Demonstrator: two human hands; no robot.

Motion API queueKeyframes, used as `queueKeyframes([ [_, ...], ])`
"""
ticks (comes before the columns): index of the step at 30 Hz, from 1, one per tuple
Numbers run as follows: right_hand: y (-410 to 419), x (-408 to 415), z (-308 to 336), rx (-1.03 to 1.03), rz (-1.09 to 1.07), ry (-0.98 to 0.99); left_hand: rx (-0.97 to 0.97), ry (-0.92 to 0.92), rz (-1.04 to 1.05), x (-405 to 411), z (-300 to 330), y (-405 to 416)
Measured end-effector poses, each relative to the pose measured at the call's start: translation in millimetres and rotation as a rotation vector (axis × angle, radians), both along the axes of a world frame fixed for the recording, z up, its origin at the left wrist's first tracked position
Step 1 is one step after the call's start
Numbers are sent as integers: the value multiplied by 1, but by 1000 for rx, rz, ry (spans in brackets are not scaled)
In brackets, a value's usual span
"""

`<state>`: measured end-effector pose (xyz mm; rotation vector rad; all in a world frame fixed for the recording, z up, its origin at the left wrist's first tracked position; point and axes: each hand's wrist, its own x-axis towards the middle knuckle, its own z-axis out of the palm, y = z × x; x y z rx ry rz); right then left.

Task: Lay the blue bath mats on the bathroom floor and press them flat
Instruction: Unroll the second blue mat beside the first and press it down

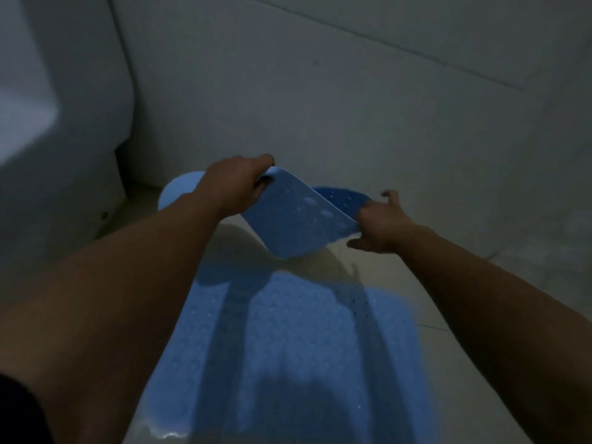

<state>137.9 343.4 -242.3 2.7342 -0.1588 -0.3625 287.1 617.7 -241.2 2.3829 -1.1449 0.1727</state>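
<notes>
A blue bath mat [288, 347] with small holes lies flat on the pale floor tiles below me, partly in the shadow of my arms. A second blue mat [298, 219] hangs curled above the floor beyond it. My left hand [237, 184] grips its far left corner. My right hand [381, 225] pinches its right edge, some fingers spread. Part of this mat bends away behind, and a light blue piece [179, 190] shows left of my left wrist.
A white fixture [64, 123], probably a toilet, stands at the left with a dark gap at its base. Grey tiled wall [352, 91] rises just beyond the mats. Bare floor tiles [480, 283] lie to the right.
</notes>
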Motion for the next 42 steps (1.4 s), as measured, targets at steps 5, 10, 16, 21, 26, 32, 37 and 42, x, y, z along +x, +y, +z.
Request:
queueKeyframes([
  [5,-2,-48,-38,177,-175,-92,147,-37,81,-25,-8,37],
  [10,-8,-101,29,355,-182,-92,273,148,112,-72,41,51],
  [16,3,-180,84,431,36,-18,589,386,222,-125,88,46],
  [21,21,-225,16,323,-28,199,880,821,265,-177,24,53],
  [26,70,-248,-106,245,-328,622,1052,289,219,-249,-120,87],
  [32,141,-296,-239,441,-590,432,628,228,113,-380,-280,109],
  [37,181,-327,-286,483,-733,163,584,234,187,-425,-347,162],
  [42,190,-385,-295,565,-834,213,611,268,188,-425,-362,176],
])
